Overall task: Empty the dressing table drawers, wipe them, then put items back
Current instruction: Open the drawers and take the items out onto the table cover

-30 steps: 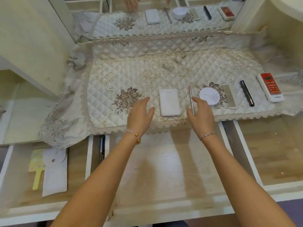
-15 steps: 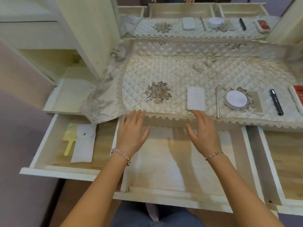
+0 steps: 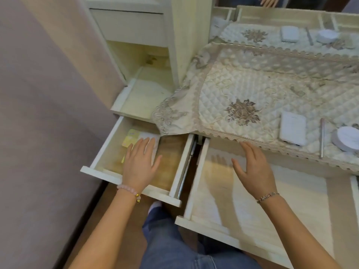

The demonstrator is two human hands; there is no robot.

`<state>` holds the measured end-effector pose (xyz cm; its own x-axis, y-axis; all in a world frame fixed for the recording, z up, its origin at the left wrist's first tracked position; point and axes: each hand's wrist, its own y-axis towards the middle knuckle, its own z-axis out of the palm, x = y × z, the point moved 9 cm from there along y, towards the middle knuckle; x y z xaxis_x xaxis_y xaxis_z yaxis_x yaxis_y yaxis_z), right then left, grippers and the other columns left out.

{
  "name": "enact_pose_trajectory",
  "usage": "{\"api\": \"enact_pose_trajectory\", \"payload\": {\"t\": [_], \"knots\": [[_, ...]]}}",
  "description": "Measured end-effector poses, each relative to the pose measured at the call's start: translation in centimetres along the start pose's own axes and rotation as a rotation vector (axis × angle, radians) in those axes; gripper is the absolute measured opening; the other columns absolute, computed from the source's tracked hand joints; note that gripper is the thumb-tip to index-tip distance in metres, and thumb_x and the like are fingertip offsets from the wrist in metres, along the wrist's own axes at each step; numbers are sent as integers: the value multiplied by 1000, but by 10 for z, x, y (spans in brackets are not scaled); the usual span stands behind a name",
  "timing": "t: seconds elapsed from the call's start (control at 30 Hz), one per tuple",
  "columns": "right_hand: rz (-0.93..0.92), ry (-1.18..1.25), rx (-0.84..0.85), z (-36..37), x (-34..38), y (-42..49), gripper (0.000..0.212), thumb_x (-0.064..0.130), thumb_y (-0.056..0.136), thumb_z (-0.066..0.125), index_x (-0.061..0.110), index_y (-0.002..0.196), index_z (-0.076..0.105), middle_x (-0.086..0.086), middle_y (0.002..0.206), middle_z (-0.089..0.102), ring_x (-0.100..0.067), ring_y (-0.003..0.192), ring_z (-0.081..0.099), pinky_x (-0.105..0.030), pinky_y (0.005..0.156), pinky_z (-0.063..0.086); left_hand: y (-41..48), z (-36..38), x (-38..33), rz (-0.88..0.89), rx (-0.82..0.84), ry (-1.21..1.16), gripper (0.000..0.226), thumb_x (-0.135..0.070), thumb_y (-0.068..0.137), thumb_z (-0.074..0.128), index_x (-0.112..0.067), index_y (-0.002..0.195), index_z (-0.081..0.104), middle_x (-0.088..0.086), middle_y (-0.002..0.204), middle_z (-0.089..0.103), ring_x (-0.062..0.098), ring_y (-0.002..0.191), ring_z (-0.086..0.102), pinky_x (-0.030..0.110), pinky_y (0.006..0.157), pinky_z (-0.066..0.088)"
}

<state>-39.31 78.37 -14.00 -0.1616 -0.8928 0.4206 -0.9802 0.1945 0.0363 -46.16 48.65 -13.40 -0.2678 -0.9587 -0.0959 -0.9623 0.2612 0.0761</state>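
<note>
While flat, left hand (image 3: 140, 164) over drawer (image 3: 171, 160).

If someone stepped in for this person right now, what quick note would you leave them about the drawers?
The left hand is open and flat, in the left drawer over a yellow card and white paper; contact unclear.
The right hand is open above the middle drawer, holding nothing.
On the quilted cloth: white flat case, thin metal stick, round white container.
Done: both drawers pulled out; the cloth's items probably came from them.
Left to do: lift out card and paper, wipe the drawers, put everything back.
</note>
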Motion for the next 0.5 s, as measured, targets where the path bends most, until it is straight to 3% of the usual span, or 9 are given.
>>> {"api": "enact_pose_trajectory", "payload": {"t": [0.27, 0.5], "knots": [[39, 16, 32, 55, 86, 18, 55, 32, 91, 53, 11, 139, 39, -7, 141, 44, -23, 130, 39, -37, 108, 33, 20, 9, 105, 20, 28, -10, 58, -45, 89, 36, -6, 127, 55, 12, 125, 59, 30, 118, 54, 46, 101, 38], [119, 22, 77, 116, 163, 24, 55, 34, 91, 51, 13, 140, 38, -5, 143, 41, -19, 134, 35, -31, 111, 26, 44, 24, 172, 143, 62, -56, 57, -44, 88, 37, -5, 124, 56, 13, 122, 61, 31, 115, 56, 48, 96, 43]]}}
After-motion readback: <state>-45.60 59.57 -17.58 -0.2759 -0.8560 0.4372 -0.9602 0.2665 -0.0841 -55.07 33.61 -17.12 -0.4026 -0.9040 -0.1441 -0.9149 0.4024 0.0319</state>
